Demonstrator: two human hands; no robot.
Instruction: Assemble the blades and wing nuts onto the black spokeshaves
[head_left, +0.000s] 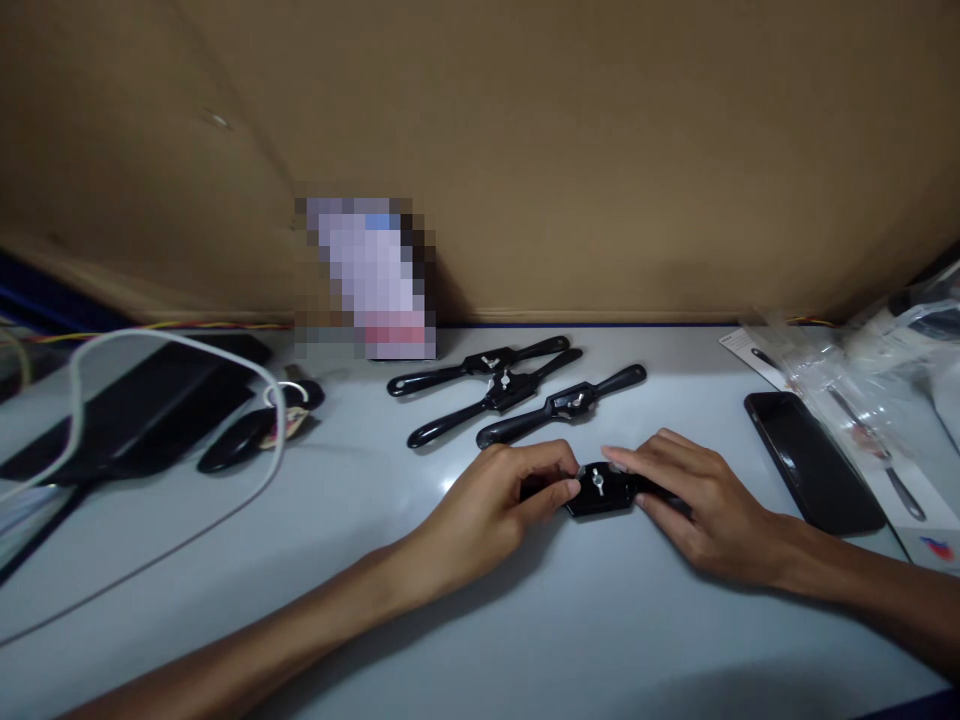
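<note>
A black spokeshave (611,497) with a silver thumbscrew at its middle lies across between my two hands, low over the grey table (360,640). My left hand (510,500) is closed round its left handle, thumb and index finger pressing beside the body. My right hand (697,510) grips the right handle, with the index finger reaching toward the body's top edge. The hands cover most of both handles. Just beyond them rest three more black spokeshaves: a near one (574,402), a middle one (510,392) and a far one (480,368).
A dark phone (814,460) lies to the right, beside clear plastic packaging (855,390) on printed card. On the left are a black case-like object (165,410), a white cable (277,440) and dark small items. A blurred-out upright screen (382,280) leans against the brown board (570,150).
</note>
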